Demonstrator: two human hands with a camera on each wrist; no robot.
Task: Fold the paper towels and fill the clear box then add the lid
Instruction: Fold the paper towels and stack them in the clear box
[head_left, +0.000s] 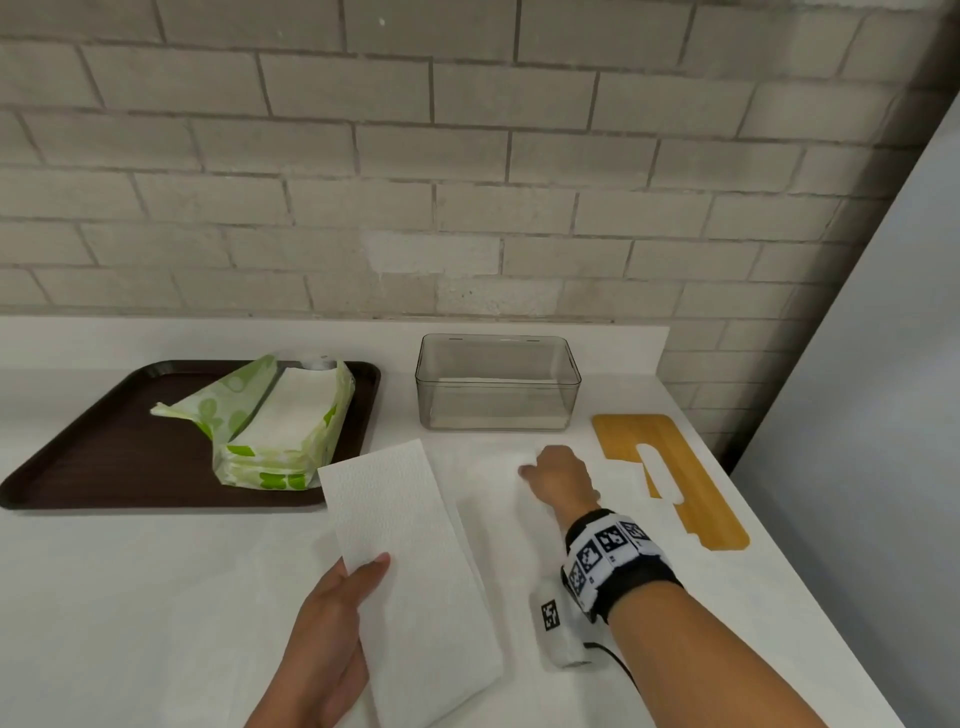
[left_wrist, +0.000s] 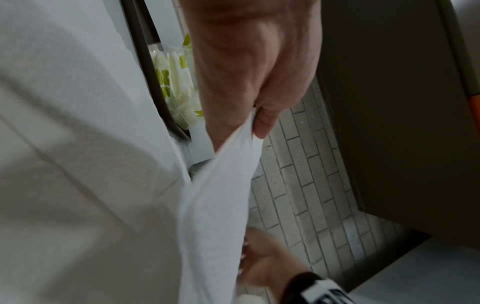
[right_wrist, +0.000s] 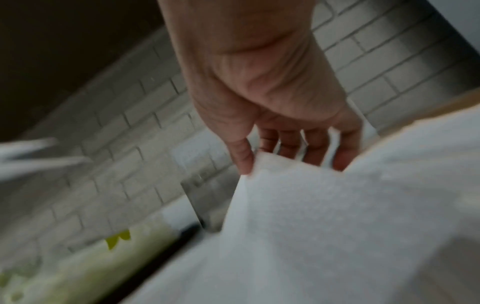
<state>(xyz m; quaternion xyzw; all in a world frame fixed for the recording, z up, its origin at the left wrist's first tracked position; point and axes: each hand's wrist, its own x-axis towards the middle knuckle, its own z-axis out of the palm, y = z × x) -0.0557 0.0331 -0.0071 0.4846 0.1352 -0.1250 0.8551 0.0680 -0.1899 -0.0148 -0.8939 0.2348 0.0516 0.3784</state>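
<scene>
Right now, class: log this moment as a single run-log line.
left hand: holds paper towel, half lifted | right hand: pinches its far edge | clear box: open | wooden lid: on counter, right of box

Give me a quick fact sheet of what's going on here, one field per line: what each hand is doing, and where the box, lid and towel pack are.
left hand: pinches the near edge of a paper towel, lifting that side
right hand: grips the towel's far right corner, near the box
clear box: open, on the white counter, looks empty
lid: wooden, flat on the counter right of the box
towel pack: green wrapper, opened, on the dark tray
</scene>
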